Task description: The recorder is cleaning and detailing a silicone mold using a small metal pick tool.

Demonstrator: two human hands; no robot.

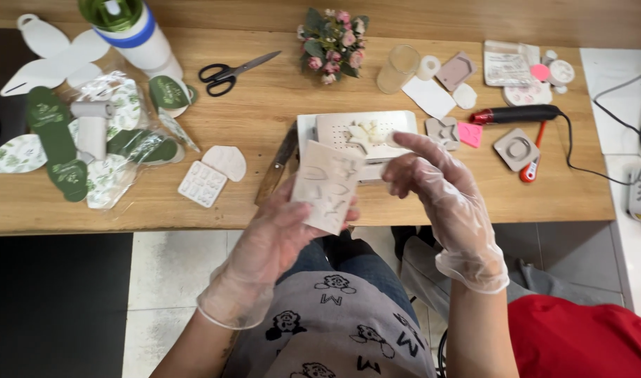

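I see my left hand point(282, 227), gloved in clear plastic, grasping a pale rectangular mould sheet point(329, 185) by its lower edge, thumb on the front face; the sheet is tilted up over the table's near edge, in front of me. Its shallow cavities look empty, though I cannot tell for certain. My right hand point(436, 182), also gloved, sits just right of the sheet, fingers point(408, 143) loosely curled and touching its upper right edge; it clasps nothing that I can make out.

Behind the sheet, a white perforated tray point(334, 129) on the wooden table point(264, 112) carries a few cream cast pieces point(366, 133). Left of it lie a knife point(278, 164) and a small white mould point(203, 183) with many cells. A clear cup point(397, 68) stands near a flower bunch point(332, 43); its contents I cannot tell. A clear bag point(100, 133) at left holds green and white printed cards.
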